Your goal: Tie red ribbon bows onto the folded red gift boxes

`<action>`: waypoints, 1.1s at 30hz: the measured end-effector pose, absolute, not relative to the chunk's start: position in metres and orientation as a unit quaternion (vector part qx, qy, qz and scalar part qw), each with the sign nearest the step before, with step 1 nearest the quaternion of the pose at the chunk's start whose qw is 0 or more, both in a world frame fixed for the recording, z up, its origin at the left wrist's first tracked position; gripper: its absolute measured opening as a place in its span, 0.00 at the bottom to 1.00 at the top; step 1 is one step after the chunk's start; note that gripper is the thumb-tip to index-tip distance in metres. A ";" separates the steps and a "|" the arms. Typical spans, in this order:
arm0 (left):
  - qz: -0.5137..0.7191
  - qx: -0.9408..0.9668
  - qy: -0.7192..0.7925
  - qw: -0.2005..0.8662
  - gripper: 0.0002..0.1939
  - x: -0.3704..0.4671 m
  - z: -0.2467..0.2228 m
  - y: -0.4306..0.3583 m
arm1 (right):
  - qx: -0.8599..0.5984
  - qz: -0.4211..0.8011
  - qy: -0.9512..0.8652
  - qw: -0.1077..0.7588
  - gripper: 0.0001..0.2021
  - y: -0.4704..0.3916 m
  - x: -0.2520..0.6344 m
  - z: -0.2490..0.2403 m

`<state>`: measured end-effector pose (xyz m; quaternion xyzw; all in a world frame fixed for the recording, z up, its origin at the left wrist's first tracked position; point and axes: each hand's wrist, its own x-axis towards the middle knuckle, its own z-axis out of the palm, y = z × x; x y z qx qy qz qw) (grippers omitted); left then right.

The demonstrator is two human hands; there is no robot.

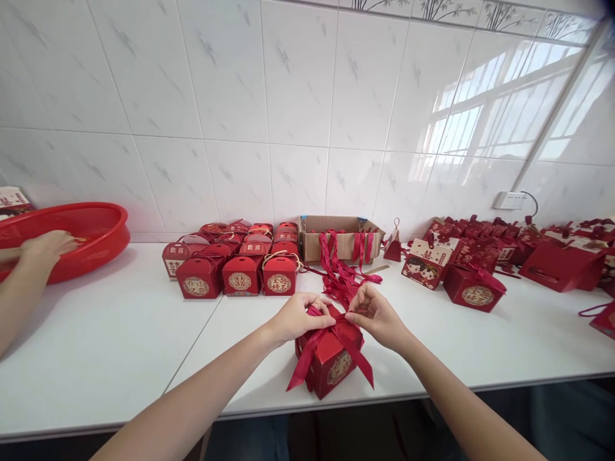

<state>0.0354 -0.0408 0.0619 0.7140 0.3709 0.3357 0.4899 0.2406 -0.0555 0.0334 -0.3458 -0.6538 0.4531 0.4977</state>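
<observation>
A red gift box (331, 368) with a gold round emblem stands near the table's front edge, one corner turned toward me. Across its top lies a dark pink ribbon (307, 358) looped into a bow, its two tails hanging down the front faces. My left hand (302, 315) pinches the bow's left side with thumb and fingers. On the opposite side my right hand (377, 315) has thumb and fingertips closed on the ribbon close to the knot. Fingers partly hide the knot and the loops.
Several red boxes (244, 275) stand in rows behind, left of a cardboard box (307, 248) with loose ribbons (339, 282) spilling out. More red boxes (475, 294) crowd the right. At far left a co-worker's hand (50, 246) reaches into a red basin (96, 256).
</observation>
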 end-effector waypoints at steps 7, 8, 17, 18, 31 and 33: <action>0.336 0.706 0.400 0.479 0.20 0.041 0.069 -0.046 | -0.357 0.409 -0.678 0.496 0.20 -0.058 0.243 0.036; 0.341 0.698 0.408 0.479 0.21 0.042 0.069 -0.046 | -0.364 0.405 -0.676 0.497 0.20 -0.059 0.243 0.036; 0.355 0.704 0.410 0.459 0.22 0.043 0.064 -0.047 | -0.369 0.462 -0.584 0.556 0.27 -0.058 0.236 0.033; 0.353 0.704 0.409 0.461 0.23 0.042 0.064 -0.048 | -0.367 0.466 -0.579 0.559 0.28 -0.059 0.235 0.033; 0.303 0.696 0.325 0.564 0.16 0.033 0.069 -0.044 | -0.368 0.426 -0.688 0.458 0.16 -0.065 0.253 0.047; 0.305 0.690 0.310 0.579 0.15 0.031 0.069 -0.044 | -0.388 0.389 -0.712 0.438 0.15 -0.068 0.251 0.053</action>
